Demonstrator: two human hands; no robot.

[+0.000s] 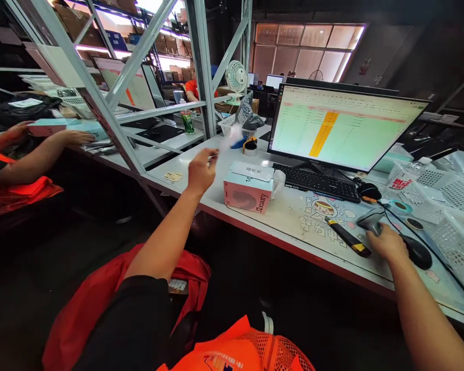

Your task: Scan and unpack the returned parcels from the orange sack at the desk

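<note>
My left hand [201, 171] is raised over the desk's front edge, its fingers pinched together. From the fingertips a thin whitish slip [229, 140] stretches up and away, smeared by motion; its kind cannot be made out. Just right of that hand stands a pink and light-blue box [244, 195], with a white label strip [251, 170] lying on top. Bubble wrap [279, 180] sits against the box's right side. On the right of the desk, my right hand [388, 242] is closed round the handle of a grey barcode scanner [370, 220], which rests low over the desk mat.
A monitor [340, 129] and keyboard [315, 182] stand behind. A yellow-black box cutter [348, 236] and a mouse [416, 252] lie beside the scanner. White baskets [458, 232] line the right. A metal frame [203, 77] rises at left; beyond it, another person's hands [75, 137] touch boxes.
</note>
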